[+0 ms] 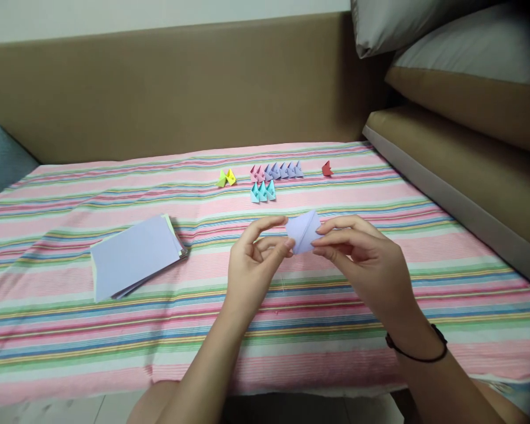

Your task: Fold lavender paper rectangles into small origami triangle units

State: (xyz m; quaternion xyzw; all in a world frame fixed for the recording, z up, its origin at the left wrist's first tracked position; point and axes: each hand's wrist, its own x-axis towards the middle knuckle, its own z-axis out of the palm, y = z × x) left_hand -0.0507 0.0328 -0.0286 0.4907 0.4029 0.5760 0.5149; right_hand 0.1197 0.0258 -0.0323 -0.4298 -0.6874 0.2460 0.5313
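Observation:
Held up between both hands is a small folded piece of lavender paper [303,231], with a slanting crease or flap edge across its face. My left hand [257,254] pinches its left side between thumb and fingers. On the right edge, the thumb and fingertips of my right hand [365,254] grip the same paper. Beyond the hands on the cloth stand several folded paper pieces: a row of pink ones [257,174] and lavender ones [284,171], turquoise ones [263,192] in front, yellow-green ones [227,178] to the left, and a red one [327,169] to the right.
A stack of paper sheets [135,254], lavender on top, lies at the left. Everything rests on a striped cloth [194,347]. A brown backrest [168,94] rises behind it, and stacked cushions [463,123] border the right side. A blue-grey cushion [2,153] is at far left.

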